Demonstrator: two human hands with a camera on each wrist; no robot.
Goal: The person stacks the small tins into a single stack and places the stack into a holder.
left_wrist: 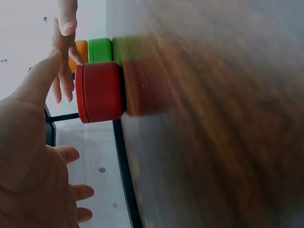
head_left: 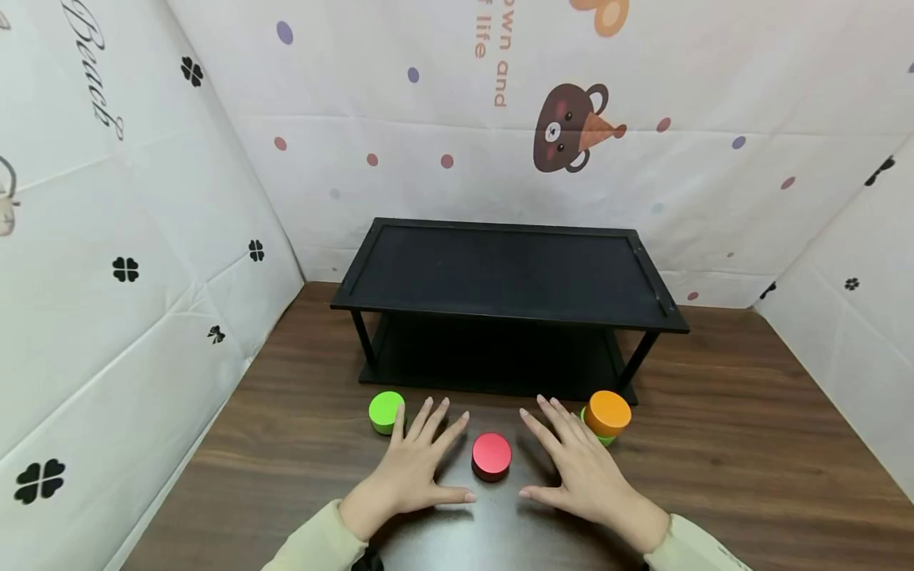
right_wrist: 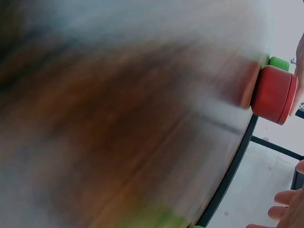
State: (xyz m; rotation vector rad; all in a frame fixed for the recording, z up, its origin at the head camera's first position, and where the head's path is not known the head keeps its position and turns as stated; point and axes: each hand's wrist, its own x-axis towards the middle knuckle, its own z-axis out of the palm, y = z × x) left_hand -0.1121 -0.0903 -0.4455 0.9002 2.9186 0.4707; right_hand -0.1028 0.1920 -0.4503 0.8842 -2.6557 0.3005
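A small round red tin [head_left: 491,454] with a lid seam stands on the wooden table between both hands. My left hand [head_left: 412,469] hovers to its left, fingers spread and nothing held. On the other side is my right hand [head_left: 584,469], also spread and holding nothing. A green tin [head_left: 383,409] stands by the left hand's little finger, which overlaps it in the head view. Beside the right hand's fingers, an orange tin [head_left: 609,412] sits stacked on another green tin [left_wrist: 100,50], mostly hidden from above. In the right wrist view, the red tin [right_wrist: 274,94] appears near the right edge.
Behind the tins stands a low black two-tier rack [head_left: 500,274] with thin legs, its lower shelf [head_left: 493,357] close to the table. White printed cloth [head_left: 428,95] forms walls at the back and both sides of the brown wooden table [head_left: 750,436].
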